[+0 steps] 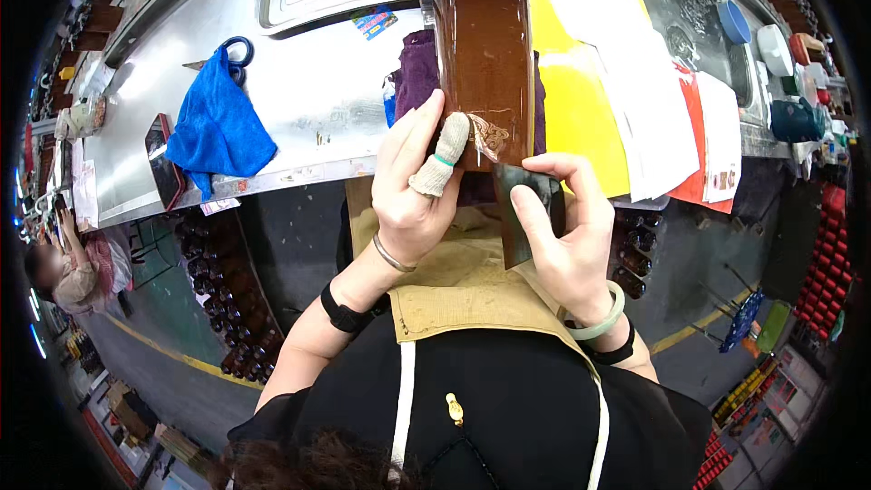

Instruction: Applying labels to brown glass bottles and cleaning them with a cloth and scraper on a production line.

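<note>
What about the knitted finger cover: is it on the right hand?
No, the knitted finger cover is on the left hand; the right hand wears none.

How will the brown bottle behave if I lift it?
The brown bottle has a glossy, see-through look, probably glass: likely slippery and breakable. Its large body suggests some weight. Lying on its side, it might shift or roll, though the purple cloth beneath may curb that.
</note>
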A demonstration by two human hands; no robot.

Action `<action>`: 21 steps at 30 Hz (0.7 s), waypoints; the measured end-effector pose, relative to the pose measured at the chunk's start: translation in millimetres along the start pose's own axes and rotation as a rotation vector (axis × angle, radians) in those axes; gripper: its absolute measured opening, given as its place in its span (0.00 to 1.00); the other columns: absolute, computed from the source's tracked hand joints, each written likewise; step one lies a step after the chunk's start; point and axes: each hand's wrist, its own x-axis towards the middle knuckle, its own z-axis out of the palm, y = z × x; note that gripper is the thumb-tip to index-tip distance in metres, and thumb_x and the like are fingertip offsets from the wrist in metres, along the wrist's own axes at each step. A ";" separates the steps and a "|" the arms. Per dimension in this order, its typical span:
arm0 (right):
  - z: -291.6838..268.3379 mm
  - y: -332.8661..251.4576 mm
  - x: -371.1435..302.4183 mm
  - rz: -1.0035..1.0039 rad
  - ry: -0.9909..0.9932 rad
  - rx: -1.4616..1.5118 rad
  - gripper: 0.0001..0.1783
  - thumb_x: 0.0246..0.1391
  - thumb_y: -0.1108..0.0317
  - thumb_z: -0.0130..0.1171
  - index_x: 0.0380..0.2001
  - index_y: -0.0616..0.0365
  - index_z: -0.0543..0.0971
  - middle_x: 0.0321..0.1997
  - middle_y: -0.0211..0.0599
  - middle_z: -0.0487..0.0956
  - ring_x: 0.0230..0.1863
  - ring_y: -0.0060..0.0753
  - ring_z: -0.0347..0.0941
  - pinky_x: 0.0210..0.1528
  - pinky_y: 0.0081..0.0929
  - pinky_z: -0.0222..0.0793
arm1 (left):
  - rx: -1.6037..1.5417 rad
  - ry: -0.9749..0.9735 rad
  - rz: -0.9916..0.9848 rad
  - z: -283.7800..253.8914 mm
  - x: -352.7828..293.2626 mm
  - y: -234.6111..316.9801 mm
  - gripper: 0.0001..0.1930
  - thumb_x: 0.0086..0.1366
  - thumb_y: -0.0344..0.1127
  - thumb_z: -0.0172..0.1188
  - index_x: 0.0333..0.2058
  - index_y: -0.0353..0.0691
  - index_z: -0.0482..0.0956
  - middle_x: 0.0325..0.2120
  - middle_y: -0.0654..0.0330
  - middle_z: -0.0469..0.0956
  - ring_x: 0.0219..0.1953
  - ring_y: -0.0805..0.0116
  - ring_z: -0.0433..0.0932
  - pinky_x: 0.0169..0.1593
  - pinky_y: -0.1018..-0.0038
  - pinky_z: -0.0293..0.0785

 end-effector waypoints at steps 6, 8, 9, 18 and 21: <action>13.7 4.9 12.3 -0.060 0.091 0.160 0.14 0.64 0.75 0.65 0.51 0.66 0.77 0.44 0.35 0.81 0.42 0.18 0.77 0.43 0.19 0.75 | -0.016 0.000 0.014 2.6 4.2 -5.4 0.33 0.51 0.11 0.62 0.59 0.35 0.82 0.62 0.41 0.77 0.60 0.43 0.79 0.64 0.58 0.74; 15.1 5.2 18.7 -0.035 0.124 0.160 0.14 0.64 0.74 0.66 0.51 0.66 0.77 0.43 0.39 0.82 0.42 0.23 0.78 0.45 0.22 0.75 | -0.017 -0.007 0.016 2.6 5.1 -5.6 0.32 0.51 0.12 0.63 0.58 0.34 0.82 0.62 0.41 0.77 0.60 0.43 0.79 0.64 0.58 0.75; 15.2 5.5 22.7 -0.081 0.130 0.091 0.14 0.64 0.73 0.66 0.50 0.66 0.77 0.42 0.40 0.82 0.41 0.26 0.79 0.45 0.24 0.75 | -0.013 -0.011 0.017 1.9 5.2 -5.7 0.32 0.51 0.12 0.63 0.58 0.34 0.82 0.62 0.41 0.77 0.60 0.43 0.79 0.64 0.57 0.75; 25.8 -7.4 48.5 -0.196 0.193 -0.171 0.18 0.54 0.69 0.75 0.44 0.64 0.79 0.37 0.43 0.81 0.37 0.39 0.80 0.43 0.32 0.75 | 0.012 0.033 0.020 3.1 3.3 -5.9 0.31 0.52 0.12 0.66 0.58 0.32 0.82 0.60 0.41 0.78 0.59 0.44 0.81 0.63 0.59 0.76; 18.3 -24.2 51.0 -0.308 0.249 -0.294 0.17 0.53 0.72 0.75 0.43 0.63 0.79 0.36 0.42 0.81 0.36 0.37 0.80 0.41 0.32 0.76 | -0.010 0.004 0.015 4.4 8.3 -1.7 0.30 0.53 0.13 0.67 0.58 0.31 0.81 0.60 0.40 0.79 0.59 0.43 0.80 0.63 0.58 0.76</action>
